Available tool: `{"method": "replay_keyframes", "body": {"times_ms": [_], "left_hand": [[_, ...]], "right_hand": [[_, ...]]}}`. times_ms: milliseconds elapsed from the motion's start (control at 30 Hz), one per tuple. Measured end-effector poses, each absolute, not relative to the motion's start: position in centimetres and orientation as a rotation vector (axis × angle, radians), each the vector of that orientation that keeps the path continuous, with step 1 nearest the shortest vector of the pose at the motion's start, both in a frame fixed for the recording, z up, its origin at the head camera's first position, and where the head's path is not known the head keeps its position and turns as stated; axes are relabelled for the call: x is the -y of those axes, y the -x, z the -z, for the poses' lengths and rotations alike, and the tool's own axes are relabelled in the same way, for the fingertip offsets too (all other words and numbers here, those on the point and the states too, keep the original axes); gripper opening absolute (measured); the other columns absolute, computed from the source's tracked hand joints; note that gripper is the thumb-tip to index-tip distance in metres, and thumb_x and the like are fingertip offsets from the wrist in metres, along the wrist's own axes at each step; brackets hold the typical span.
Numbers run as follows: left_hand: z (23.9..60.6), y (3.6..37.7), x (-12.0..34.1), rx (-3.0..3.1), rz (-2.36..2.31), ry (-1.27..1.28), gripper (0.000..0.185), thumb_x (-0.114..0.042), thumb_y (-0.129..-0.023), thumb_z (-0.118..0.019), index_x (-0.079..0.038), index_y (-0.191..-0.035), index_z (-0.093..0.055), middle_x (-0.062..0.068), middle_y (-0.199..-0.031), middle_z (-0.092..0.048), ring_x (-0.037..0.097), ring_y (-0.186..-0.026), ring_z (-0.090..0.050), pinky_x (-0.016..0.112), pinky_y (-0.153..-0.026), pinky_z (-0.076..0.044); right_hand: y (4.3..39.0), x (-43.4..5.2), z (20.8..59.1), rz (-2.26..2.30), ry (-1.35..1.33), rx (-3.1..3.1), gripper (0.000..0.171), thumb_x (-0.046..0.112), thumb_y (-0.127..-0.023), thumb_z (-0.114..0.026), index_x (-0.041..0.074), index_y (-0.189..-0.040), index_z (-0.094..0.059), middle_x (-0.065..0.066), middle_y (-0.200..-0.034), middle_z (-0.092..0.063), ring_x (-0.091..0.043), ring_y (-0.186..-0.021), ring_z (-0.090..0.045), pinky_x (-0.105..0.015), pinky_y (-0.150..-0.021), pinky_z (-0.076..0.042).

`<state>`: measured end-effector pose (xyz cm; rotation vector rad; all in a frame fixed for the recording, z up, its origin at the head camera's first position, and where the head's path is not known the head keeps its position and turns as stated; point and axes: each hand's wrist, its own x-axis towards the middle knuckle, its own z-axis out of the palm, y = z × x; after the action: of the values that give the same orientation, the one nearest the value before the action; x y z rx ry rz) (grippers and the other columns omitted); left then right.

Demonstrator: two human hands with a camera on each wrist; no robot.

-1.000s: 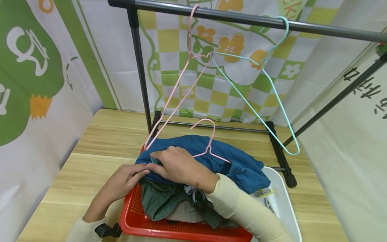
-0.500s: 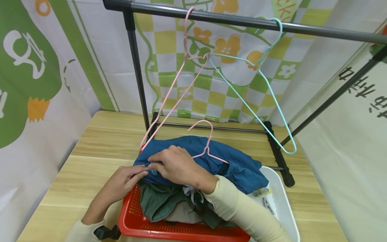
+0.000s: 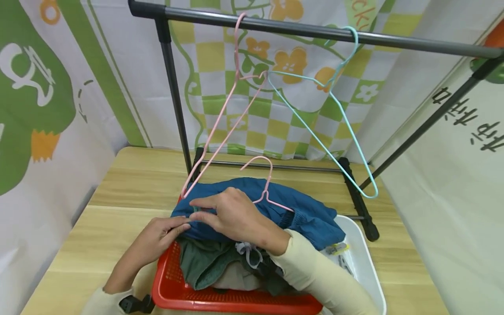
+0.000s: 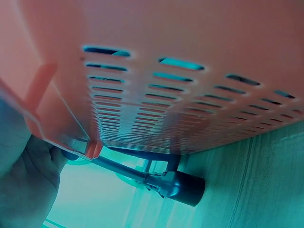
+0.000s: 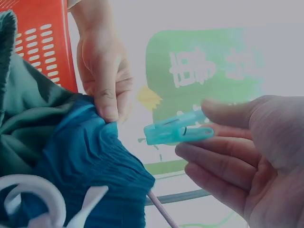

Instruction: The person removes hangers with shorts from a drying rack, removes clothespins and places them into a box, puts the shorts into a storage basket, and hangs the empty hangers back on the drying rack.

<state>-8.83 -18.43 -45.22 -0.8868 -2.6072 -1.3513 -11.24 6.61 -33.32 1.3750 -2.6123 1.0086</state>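
A blue garment (image 3: 299, 214) lies on top of the clothes in a red basket (image 3: 169, 284), with a pink hanger (image 3: 265, 188) resting on it. My left hand (image 3: 161, 238) pinches the garment's left edge between thumb and fingers; the right wrist view shows this pinch on the blue cloth (image 5: 95, 161). My right hand (image 3: 232, 216) sits over the same edge and holds a teal clothespin (image 5: 178, 130) between thumb and fingers, a little apart from the cloth. The left wrist view shows only the basket's slotted wall (image 4: 180, 95).
Green and grey clothes (image 3: 204, 262) fill the basket under the blue one. A white tray (image 3: 366, 271) with a few clips stands to its right. Behind is a dark clothes rack (image 3: 315, 30) carrying a pink hanger (image 3: 224, 113) and a teal hanger (image 3: 334, 127). The wooden table is walled by printed cloth.
Both hands stay at the garment's left edge. The right hand's forefinger has stretched out a little to the left; the view itself has shifted slightly.
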Motion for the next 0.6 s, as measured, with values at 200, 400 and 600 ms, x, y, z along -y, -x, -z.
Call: {"method": "replay_keyframes", "body": {"times_ms": [200, 400, 600], "left_hand": [[45.5, 9.1, 18.3, 2.583, 1.383, 0.918, 0.025, 0.000, -0.102, -0.062, -0.009, -0.120, -0.077, -0.001, -0.114, -0.075, 0.011, -0.099, -0.071, 0.032, -0.085, -0.059], [45.6, 9.0, 18.1, 2.600, 1.365, 0.844, 0.023, -0.003, -0.101, -0.064, -0.009, -0.119, -0.078, 0.001, -0.114, -0.075, 0.017, -0.106, -0.070, 0.039, -0.088, -0.059], [45.6, 8.6, 18.3, 2.574, 1.355, 0.830, 0.024, 0.000, -0.099, -0.066, -0.011, -0.116, -0.079, 0.000, -0.114, -0.075, 0.016, -0.105, -0.071, 0.030, -0.090, -0.057]], "right_hand": [[10.1, -9.4, 32.4, -1.127, -1.333, 2.591, 0.039, 0.032, -0.096, -0.076, 0.012, -0.129, -0.073, 0.014, -0.056, -0.052, 0.005, -0.038, -0.036, -0.020, -0.037, -0.029], [9.5, -12.8, 31.3, -1.100, -1.357, 2.449, 0.040, 0.023, -0.093, -0.079, 0.010, -0.131, -0.073, 0.004, -0.086, -0.075, 0.009, -0.046, -0.036, -0.017, -0.042, -0.031], [8.2, -16.9, 30.6, -1.122, -1.232, 2.422, 0.042, 0.017, -0.091, -0.082, 0.012, -0.132, -0.072, 0.001, -0.116, -0.075, 0.009, -0.046, -0.025, -0.013, -0.042, -0.027]]}}
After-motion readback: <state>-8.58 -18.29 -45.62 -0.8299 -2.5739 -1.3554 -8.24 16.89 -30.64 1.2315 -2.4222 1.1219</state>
